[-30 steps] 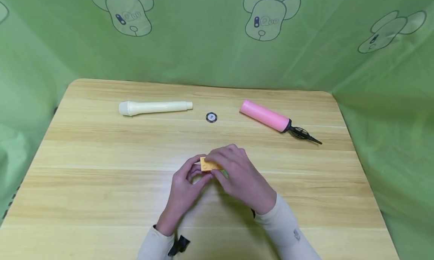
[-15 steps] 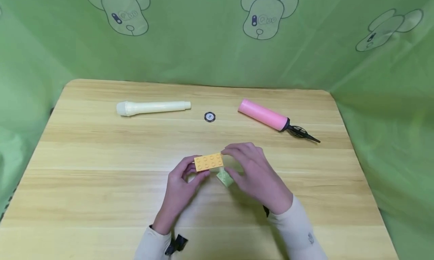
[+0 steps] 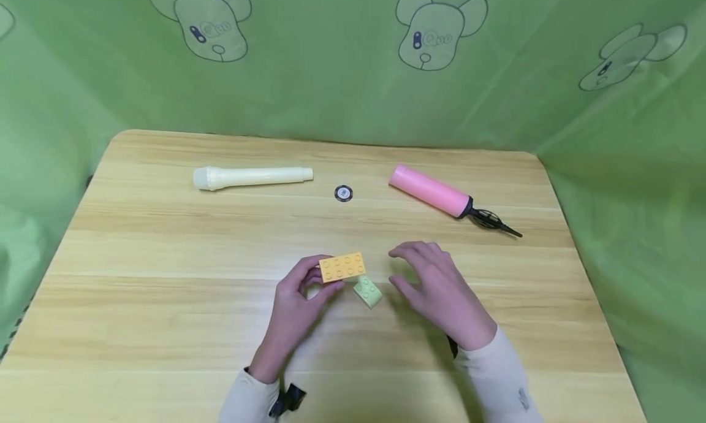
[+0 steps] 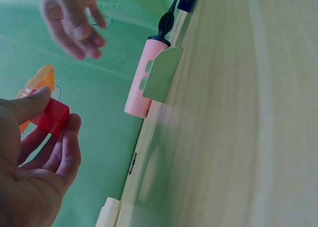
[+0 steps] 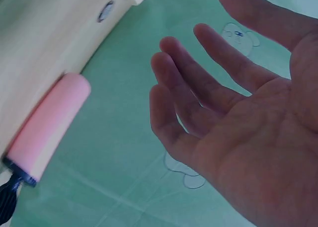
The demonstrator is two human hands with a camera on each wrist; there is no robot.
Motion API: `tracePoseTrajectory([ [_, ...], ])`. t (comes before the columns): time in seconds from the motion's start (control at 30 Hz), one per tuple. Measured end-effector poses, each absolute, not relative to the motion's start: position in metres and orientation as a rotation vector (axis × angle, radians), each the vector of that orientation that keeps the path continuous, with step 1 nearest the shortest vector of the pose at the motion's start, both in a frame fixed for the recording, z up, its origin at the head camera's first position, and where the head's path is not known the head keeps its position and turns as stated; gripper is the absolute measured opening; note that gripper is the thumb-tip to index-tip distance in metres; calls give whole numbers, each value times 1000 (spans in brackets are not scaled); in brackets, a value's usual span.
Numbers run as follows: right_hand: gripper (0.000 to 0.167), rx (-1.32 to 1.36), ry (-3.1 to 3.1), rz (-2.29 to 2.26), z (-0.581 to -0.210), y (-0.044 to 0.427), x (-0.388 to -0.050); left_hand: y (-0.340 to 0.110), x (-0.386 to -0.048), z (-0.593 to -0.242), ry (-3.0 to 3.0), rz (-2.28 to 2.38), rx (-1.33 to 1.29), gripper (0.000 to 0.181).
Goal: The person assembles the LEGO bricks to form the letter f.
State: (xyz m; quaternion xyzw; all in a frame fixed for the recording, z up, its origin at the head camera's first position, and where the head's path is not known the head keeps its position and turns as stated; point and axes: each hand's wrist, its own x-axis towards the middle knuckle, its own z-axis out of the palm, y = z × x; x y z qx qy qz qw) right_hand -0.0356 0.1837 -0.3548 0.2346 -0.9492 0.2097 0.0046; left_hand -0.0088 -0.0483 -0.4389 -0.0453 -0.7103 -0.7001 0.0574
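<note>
Around, green cloth (image 3: 331, 101), woodgrain table (image 3: 165, 325) beneath bricks (image 3: 342, 267)

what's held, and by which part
Left hand: red block, pinched by its sides, with the orange block on top. Right hand: nothing.

We see that the right hand (image 3: 444, 291) has moved away to its right, leaving a gap between it and the orange block (image 3: 342, 267). A second ago that hand covered much of the block's bumpy top, but now we can see the whole top. We also see the little green block (image 3: 368, 292) plainly now, mostly hidden before.
</note>
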Motion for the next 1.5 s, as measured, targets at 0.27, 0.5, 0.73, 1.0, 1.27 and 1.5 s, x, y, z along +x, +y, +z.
tracePoseTrajectory([
  [0.27,49,634,-3150,528,-371,201,-24,-48,-9,-440,-2147,-2120,-164,51],
  [0.5,57,569,-3249,476,-388,214,-16,-47,-9,-443,-2162,-2109,-157,51],
  [0.73,53,508,-3326,455,-396,222,-15,-47,-9,-443,-2168,-2105,-145,49],
  [1.0,41,470,-3323,448,-403,225,-16,-48,-9,-445,-2160,-2110,-164,51],
  [1.27,41,486,-3318,445,-403,225,-16,-47,-10,-445,-2163,-2106,-168,50],
  [1.5,51,502,-3322,452,-405,226,-15,-46,-9,-446,-2178,-2110,-171,48],
])
